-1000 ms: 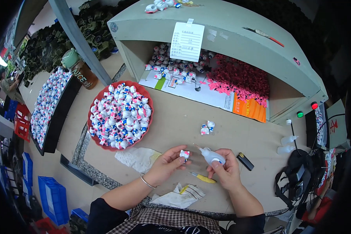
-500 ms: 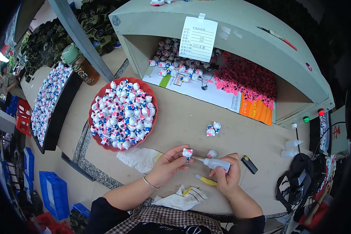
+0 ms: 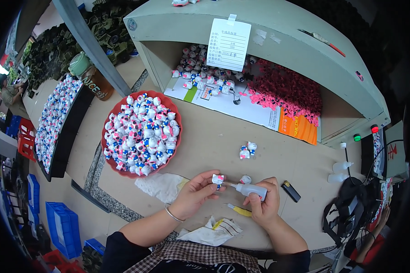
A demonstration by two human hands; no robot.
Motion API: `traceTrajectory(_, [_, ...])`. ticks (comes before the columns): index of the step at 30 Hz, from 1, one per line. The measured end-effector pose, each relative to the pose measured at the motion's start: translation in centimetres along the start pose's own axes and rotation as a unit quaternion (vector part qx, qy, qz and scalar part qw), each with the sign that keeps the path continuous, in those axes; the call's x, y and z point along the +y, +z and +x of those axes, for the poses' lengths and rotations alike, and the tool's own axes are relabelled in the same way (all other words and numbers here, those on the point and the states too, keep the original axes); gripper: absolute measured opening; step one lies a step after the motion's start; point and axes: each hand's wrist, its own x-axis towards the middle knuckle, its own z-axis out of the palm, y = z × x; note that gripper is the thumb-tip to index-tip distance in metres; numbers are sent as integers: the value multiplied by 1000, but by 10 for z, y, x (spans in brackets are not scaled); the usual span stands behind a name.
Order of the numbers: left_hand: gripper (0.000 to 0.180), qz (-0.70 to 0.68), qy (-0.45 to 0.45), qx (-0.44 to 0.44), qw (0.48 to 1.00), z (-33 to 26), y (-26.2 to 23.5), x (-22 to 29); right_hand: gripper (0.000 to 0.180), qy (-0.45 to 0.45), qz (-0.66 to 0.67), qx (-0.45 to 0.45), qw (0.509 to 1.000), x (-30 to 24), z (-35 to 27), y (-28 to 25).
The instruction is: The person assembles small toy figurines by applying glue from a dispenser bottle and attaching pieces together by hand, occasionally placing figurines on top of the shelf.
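Between the thumb and fingers of my left hand (image 3: 197,194) is a small white cat figurine (image 3: 217,179) with pink and blue parts. My right hand (image 3: 266,202) grips a translucent squeeze bottle (image 3: 252,190), its thin nozzle pointing left at the figurine; whether the tip touches it I cannot tell. Just beyond the bottle lies a loose white figurine piece (image 3: 245,179). Farther off, two more figurines (image 3: 247,150) lie together on the table. A yellow-handled cutter (image 3: 239,209) rests between my hands, near a crumpled stained cloth (image 3: 210,232).
A red scalloped bowl (image 3: 179,132) heaped with figurines stands at left, beside a white cloth (image 3: 157,187). Behind is a grey shelf box (image 3: 177,25) holding figurines and pink pieces (image 3: 284,91). A black lighter (image 3: 290,191) and clear bottles (image 3: 340,172) lie at right.
The view has shifted slightly. Both hands keep their hold on the figurine and the squeeze bottle, with little visible movement between them.
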Motion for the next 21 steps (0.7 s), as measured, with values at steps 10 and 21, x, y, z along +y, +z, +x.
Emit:
traceTrajectory(10, [36,-8,2,4,1000,1,-1,-1,13,-10,-37,-5,999,2,0,-1])
traceTrajectory(21, [35,-19,16,10,1000,0,0,-1,20,-11,-68,34,997,-1,-1,-3])
